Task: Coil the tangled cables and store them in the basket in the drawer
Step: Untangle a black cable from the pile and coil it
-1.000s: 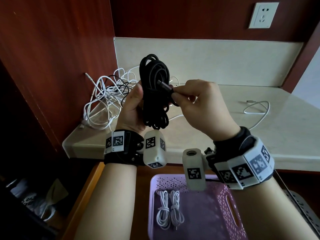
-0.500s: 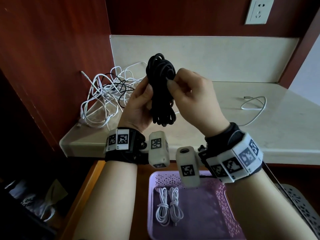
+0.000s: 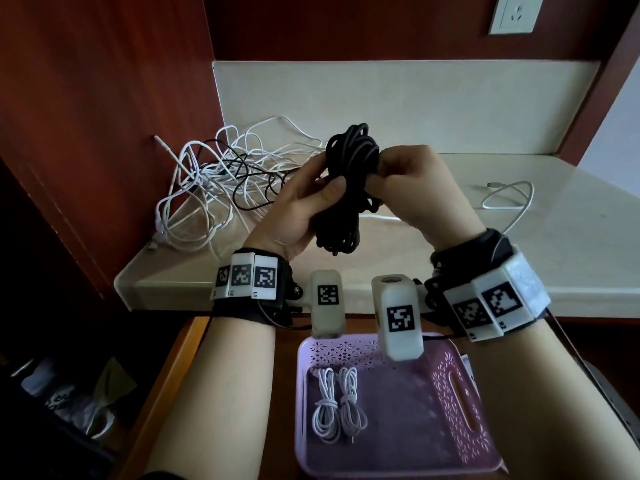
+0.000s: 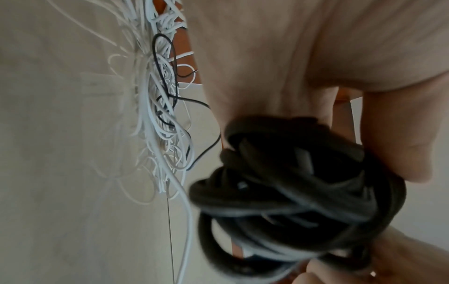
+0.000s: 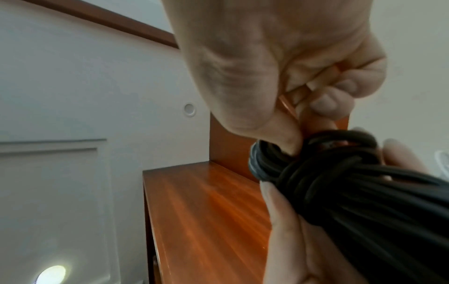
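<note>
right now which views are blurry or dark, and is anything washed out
Head view: sharp, dim at the left edge, black cable coil clear. Left wrist view: coil close and smeared, white tangle softer. Right wrist view: coil underexposed, bright glare spot bottom left.

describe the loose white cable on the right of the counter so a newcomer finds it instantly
Start at the cream countertop. Right of both hands, a single white cable lies there in one open loop. Unlike the tangled pile in the left corner, it lies alone and unknotted.

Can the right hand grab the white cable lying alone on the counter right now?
Probably not yet: the right hand is busy gripping the black cable bundle. Nothing blocks the way to the loose white cable, though.
</note>
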